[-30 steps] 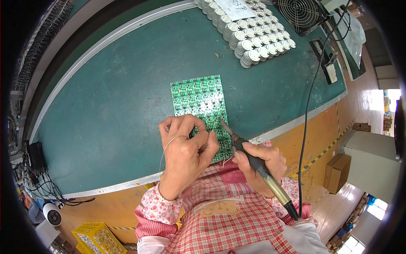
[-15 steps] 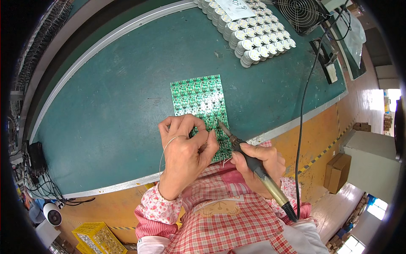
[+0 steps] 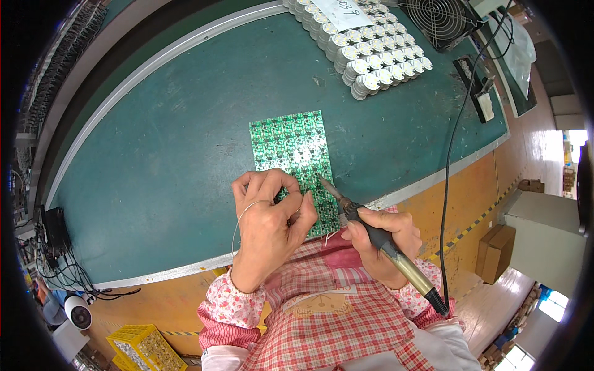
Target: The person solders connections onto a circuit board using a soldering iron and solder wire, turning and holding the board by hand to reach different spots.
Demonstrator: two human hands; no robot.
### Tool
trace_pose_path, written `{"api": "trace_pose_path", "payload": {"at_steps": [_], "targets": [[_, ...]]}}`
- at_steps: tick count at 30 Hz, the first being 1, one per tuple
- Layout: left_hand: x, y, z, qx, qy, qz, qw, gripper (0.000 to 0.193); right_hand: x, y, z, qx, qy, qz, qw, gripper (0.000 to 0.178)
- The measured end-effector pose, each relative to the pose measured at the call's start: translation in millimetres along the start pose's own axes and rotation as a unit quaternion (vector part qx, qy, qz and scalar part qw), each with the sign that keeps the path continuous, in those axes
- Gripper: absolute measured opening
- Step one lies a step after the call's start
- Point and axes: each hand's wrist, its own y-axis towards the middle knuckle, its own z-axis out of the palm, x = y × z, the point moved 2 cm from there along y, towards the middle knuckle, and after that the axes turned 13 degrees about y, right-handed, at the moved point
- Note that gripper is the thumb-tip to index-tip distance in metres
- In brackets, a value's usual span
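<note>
A green circuit board panel (image 3: 288, 139), covered in rows of small components, lies flat on the bench near its front edge. My left hand (image 3: 266, 216) rests over the panel's left and lower part. Its thumb and fingers pinch thin solder wire (image 3: 236, 232), which loops back over the wrist; the pinched end is hard to make out. In my right hand (image 3: 390, 241) is a soldering iron (image 3: 405, 267), gripped by its dark sleeve. The iron slants up to the left, its tip at the board's right half, close to the left fingertips. Whether the tip touches is unclear.
Stacked round white boards (image 3: 377, 55) with a paper label stand at the far side. A black fan (image 3: 438, 21) and a soldering stand (image 3: 476, 89) are at far right. The iron's black cable (image 3: 447, 179) runs down the right side. Tangled cables (image 3: 68, 272) hang at left.
The iron's handle and my right hand have swung slightly to the right, and the cable has shifted with them. The tip stays near the same spot. My left hand has barely moved.
</note>
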Motion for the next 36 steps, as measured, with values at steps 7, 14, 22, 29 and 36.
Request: {"api": "trace_pose_path", "payload": {"at_steps": [7, 14, 22, 29, 36], "targets": [[-11, -21, 1, -0.024, -0.01, -0.051, 0.998, 0.01, -5, 2, -10, -0.022, 0.033, 0.005, 0.999, 0.031], [-11, -56, 6, -0.087, 0.033, -0.079, 0.993, 0.009, -4, 3, -20, 0.056, 0.042, 0.048, 0.996, 0.023], [-35, -56, 18, -0.069, 0.133, -0.108, 0.983, 0.059, -17, 4, -24, -0.009, 0.094, 0.076, 0.993, 0.021], [-44, -51, 26, -0.047, 0.171, -0.105, 0.979, 0.06, -23, 12, -34, -0.044, 0.154, 0.107, 0.981, 0.016], [-31, -53, 15, -0.061, 0.092, -0.106, 0.988, 0.052, -34, 41, -35, 0.117, 0.007, -0.061, 0.991, 0.036]]}}
